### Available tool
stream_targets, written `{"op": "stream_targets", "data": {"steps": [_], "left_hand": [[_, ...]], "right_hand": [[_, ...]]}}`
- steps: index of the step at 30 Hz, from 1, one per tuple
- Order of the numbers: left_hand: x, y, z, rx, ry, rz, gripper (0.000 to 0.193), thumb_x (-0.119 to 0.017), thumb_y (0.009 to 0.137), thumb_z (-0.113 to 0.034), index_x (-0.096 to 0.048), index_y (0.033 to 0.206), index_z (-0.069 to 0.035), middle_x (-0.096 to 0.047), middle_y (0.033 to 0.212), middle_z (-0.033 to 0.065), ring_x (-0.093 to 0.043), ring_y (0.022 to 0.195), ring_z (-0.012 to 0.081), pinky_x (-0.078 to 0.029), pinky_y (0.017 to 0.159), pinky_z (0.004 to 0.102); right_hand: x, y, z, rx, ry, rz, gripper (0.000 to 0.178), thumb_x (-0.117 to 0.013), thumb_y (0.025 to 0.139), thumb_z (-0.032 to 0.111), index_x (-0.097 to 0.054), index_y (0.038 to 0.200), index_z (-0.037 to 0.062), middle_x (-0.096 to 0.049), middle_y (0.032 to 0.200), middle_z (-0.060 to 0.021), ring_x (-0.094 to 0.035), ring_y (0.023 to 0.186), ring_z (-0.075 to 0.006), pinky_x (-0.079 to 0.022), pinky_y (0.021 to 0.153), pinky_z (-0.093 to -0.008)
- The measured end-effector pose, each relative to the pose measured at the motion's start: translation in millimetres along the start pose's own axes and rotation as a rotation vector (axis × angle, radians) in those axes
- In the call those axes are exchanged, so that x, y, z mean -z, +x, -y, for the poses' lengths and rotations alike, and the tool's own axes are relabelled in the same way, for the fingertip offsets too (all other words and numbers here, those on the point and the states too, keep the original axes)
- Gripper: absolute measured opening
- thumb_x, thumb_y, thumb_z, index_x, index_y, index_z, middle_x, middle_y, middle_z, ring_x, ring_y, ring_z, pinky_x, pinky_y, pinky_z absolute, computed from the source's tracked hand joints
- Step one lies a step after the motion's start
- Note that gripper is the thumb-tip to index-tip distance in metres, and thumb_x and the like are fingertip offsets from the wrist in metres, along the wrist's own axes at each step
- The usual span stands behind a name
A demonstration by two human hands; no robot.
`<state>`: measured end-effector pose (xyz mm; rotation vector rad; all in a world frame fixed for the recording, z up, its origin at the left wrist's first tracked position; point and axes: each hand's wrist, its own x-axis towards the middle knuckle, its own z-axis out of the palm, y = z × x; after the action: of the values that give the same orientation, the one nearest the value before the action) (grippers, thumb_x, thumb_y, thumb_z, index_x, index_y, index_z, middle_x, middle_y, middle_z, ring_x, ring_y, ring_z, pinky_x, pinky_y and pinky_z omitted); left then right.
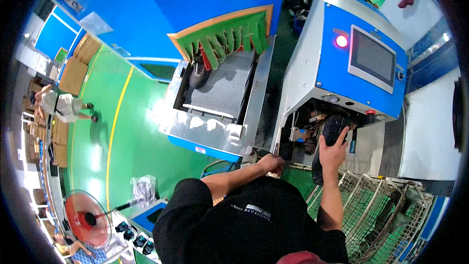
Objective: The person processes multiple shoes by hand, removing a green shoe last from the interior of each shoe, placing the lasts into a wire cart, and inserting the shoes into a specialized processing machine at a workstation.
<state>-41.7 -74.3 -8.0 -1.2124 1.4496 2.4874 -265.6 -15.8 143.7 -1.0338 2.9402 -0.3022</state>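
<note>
A black shoe (pixel 335 128) is in my right hand (pixel 333 153), tilted at the opening under the blue-and-white machine (pixel 312 63). My fingers and thumb grip its side. Behind it, metal clamps and fittings (pixel 300 134) show inside the opening, partly hidden by the shoe. My left hand (pixel 270 164) is near the machine's lower left corner, low in front of my body. Its fingers are curled, and what they hold, if anything, is hidden.
Left of the machine, a conveyor (pixel 220 88) carries a dark shoe (pixel 198 74) out from under green strip curtains (pixel 224 44). A wire rack (pixel 366 215) stands at my right. A red fan (pixel 88 217) is at the lower left. Another person (pixel 61 105) is on the far left.
</note>
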Motion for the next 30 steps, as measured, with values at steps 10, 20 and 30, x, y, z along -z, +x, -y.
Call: {"op": "stream_targets", "data": {"steps": [10, 20, 30], "left_hand": [[-23.0, 1.0, -43.0, 0.265, -0.274, 0.412, 0.046, -0.049, 0.104, -0.043, -0.062, 0.116, 0.000, -0.070, 0.095, 0.0145, -0.067, 0.075, 0.0249, -0.057, 0.065, 0.0379], [-66.6, -64.1, -107.6, 0.440, -0.089, 0.581, 0.090, -0.027, 0.088, -0.087, -0.070, 0.106, -0.010, -0.070, 0.089, 0.0084, -0.066, 0.082, 0.0193, -0.054, 0.076, 0.0327], [-56.2, -22.1, -26.3, 0.367, 0.145, 0.802, 0.084, -0.054, 0.097, -0.062, -0.038, 0.152, 0.000, -0.035, 0.158, 0.0157, -0.033, 0.145, 0.0266, -0.024, 0.122, 0.0381]], "right_hand": [[12.9, -106.5, -40.3, 0.384, 0.057, -0.346, 0.103, -0.080, 0.077, 0.043, -0.028, 0.157, 0.0033, -0.052, 0.114, -0.0339, -0.059, 0.089, -0.0495, -0.052, 0.074, -0.0523], [21.3, -190.3, -106.8, 0.665, -0.047, -0.123, 0.095, -0.079, 0.081, 0.042, -0.033, 0.156, 0.0065, -0.061, 0.110, -0.0292, -0.064, 0.088, -0.0400, -0.054, 0.076, -0.0445], [68.4, -114.2, -82.1, -0.414, 1.069, 0.609, 0.095, -0.072, 0.090, 0.043, -0.020, 0.160, 0.0059, -0.041, 0.147, -0.0237, -0.048, 0.130, -0.0294, -0.044, 0.106, -0.0420]]}}
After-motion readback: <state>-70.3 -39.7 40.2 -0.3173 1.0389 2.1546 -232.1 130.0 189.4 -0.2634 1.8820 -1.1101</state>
